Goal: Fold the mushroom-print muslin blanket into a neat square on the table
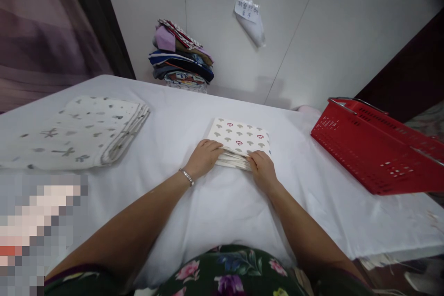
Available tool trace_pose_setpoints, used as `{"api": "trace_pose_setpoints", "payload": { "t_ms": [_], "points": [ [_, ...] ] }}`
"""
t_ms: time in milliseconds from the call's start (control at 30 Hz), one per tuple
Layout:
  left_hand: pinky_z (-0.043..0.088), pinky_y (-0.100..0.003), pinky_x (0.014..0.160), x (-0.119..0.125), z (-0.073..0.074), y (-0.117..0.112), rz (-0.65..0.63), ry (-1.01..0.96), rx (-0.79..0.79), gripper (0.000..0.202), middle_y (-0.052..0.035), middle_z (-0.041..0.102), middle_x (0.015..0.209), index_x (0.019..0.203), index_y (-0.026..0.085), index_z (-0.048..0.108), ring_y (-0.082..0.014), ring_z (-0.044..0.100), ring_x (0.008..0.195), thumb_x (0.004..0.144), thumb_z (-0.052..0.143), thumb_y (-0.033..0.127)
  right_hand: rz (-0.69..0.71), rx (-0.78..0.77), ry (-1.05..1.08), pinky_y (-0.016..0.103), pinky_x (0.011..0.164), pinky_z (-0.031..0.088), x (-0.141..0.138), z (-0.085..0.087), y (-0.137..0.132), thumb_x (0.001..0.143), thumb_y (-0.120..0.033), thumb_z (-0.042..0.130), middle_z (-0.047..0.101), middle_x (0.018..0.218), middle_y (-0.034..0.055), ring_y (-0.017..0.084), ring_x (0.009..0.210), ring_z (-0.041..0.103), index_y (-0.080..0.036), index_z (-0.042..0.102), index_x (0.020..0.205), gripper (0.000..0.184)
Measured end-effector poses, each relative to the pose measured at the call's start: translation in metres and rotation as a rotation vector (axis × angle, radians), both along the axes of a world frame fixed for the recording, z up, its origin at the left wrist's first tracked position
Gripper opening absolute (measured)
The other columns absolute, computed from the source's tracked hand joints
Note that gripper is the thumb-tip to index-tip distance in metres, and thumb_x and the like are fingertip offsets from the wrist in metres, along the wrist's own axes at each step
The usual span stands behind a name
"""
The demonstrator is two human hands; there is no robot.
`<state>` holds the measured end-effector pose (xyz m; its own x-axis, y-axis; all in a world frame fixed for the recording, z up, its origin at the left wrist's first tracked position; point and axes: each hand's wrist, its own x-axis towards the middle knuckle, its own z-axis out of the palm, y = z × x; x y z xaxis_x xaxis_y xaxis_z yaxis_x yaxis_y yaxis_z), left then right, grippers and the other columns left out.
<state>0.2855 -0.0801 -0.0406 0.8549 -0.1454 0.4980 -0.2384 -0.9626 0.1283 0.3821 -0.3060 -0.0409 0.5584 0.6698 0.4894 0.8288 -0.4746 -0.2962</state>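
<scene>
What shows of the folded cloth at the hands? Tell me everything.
The folded cloth is off-white, printed with grey-brown mushroom shapes and a few red ones. It looks like soft fabric, folded into a roughly rectangular bundle. It lies on the white tablecloth, its stacked layers showing along the near edge, where the left hand and right hand touch it.

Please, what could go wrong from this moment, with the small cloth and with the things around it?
The small cloth shows uneven layers at its near edge, between the left hand and right hand; they might slide out of line. The basket sits close to the right edge of the table, so a bump could perhaps push it off.
</scene>
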Motion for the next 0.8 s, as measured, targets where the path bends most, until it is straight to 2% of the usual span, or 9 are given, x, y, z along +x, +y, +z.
{"api": "trace_pose_setpoints", "payload": {
  "t_ms": [233,367,533,667,800],
  "points": [
    [0.037,-0.040,0.089,-0.0039,-0.0009,0.0014,0.003,-0.045,-0.022,0.034,-0.0059,0.061,0.110,0.104,0.023,0.061,-0.0206,0.052,0.102,0.082,0.041,0.007,0.067,-0.014,-0.032,0.036,0.083,0.042,-0.0010,-0.0010,-0.0024,0.090,-0.031,0.045,0.061,0.101,0.0076,0.021,0.094,0.053,-0.022,0.059,0.108,0.025],
    [0.039,-0.038,0.088,-0.0041,-0.0018,0.0004,-0.007,-0.089,-0.108,0.034,-0.0037,0.063,0.107,0.105,0.023,0.059,-0.0185,0.054,0.101,0.081,0.042,0.007,0.064,-0.030,-0.053,0.036,0.082,0.042,-0.0011,-0.0014,-0.0013,0.089,-0.032,0.048,0.062,0.099,0.0072,0.021,0.093,0.052,-0.021,0.060,0.104,0.023],
    [0.040,-0.035,0.087,-0.0023,-0.0038,-0.0002,-0.007,-0.116,-0.198,0.026,-0.0025,0.065,0.102,0.091,0.020,0.059,-0.0159,0.056,0.096,0.083,0.039,0.007,0.041,-0.005,-0.038,0.034,0.080,0.042,0.0004,-0.0024,-0.0003,0.092,-0.028,0.042,0.062,0.096,0.0061,0.020,0.090,0.053,-0.021,0.061,0.100,0.022],
    [0.040,-0.036,0.088,-0.0029,-0.0039,-0.0007,0.005,-0.064,-0.191,0.025,-0.0023,0.065,0.104,0.080,0.020,0.059,-0.0161,0.056,0.096,0.081,0.039,0.005,0.032,0.004,-0.055,0.034,0.079,0.042,0.0013,-0.0032,0.0000,0.092,-0.027,0.040,0.062,0.094,0.0070,0.020,0.088,0.053,-0.020,0.060,0.100,0.023],
    [0.038,-0.038,0.090,-0.0056,-0.0020,-0.0033,0.013,-0.034,-0.133,0.023,-0.0043,0.061,0.113,0.098,0.022,0.060,-0.0188,0.053,0.103,0.083,0.045,0.014,0.016,0.011,-0.058,0.033,0.077,0.042,0.0013,-0.0034,0.0007,0.093,-0.027,0.039,0.062,0.092,0.0072,0.020,0.087,0.053,-0.019,0.060,0.099,0.023]
  ]
}}
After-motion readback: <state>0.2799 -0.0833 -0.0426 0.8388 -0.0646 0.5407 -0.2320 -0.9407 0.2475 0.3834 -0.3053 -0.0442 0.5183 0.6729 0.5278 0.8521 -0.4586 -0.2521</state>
